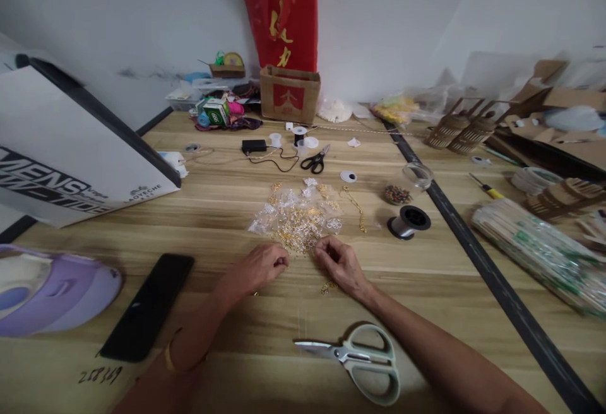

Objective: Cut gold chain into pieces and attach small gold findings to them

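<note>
My left hand (258, 267) and my right hand (339, 264) rest on the wooden table (227, 224), fingertips pinched together and facing each other across a small gap. Whatever sits between the fingers is too small to name. Just beyond them lies a heap of small gold jewellery parts in clear plastic bags (297, 218). A few gold bits (328, 287) lie by my right wrist. A gold chain (356, 207) stretches out to the right of the heap.
Pale green scissors (360, 359) lie near the front edge, a black phone (149, 305) at the left. A thread spool (409, 221), a bead dish (396, 195), black scissors (315, 160), a white shopping bag (71, 149), a red bag (284, 19) and wrapped sticks (544, 253) surround the work area.
</note>
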{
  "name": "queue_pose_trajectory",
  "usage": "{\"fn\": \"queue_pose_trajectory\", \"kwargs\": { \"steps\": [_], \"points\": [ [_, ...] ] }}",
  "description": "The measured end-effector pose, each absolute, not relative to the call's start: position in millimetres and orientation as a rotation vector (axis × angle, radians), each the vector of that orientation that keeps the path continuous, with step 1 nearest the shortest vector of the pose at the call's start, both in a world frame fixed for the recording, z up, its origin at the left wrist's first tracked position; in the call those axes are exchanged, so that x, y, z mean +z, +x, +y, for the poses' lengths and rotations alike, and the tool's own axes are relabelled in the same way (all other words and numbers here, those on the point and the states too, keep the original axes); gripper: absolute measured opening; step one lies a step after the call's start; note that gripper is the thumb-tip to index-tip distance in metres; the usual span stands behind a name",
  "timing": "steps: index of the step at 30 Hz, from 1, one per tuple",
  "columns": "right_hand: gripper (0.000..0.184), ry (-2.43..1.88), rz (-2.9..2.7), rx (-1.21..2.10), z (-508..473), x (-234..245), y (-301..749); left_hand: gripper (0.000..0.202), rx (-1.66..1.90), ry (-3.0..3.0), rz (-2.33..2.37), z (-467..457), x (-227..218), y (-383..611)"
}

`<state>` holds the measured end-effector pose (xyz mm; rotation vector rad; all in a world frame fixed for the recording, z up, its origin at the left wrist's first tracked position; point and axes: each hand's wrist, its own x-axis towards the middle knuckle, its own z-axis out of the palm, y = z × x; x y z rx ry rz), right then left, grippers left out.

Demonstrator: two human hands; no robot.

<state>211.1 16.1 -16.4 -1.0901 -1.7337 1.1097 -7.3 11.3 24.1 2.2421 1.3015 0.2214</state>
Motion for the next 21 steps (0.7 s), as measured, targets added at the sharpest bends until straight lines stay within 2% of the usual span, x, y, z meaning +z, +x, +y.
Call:
{"fn": "queue_pose_trajectory", "kwargs": {
  "steps": [21],
  "points": [
    [0.016, -1.101, -1.688, 1.069, 18.6, -19.2, 212.3, 0.012, 0.375, 2.221, 1.429, 19.6, 21.2, 6.8]
  ]
}}
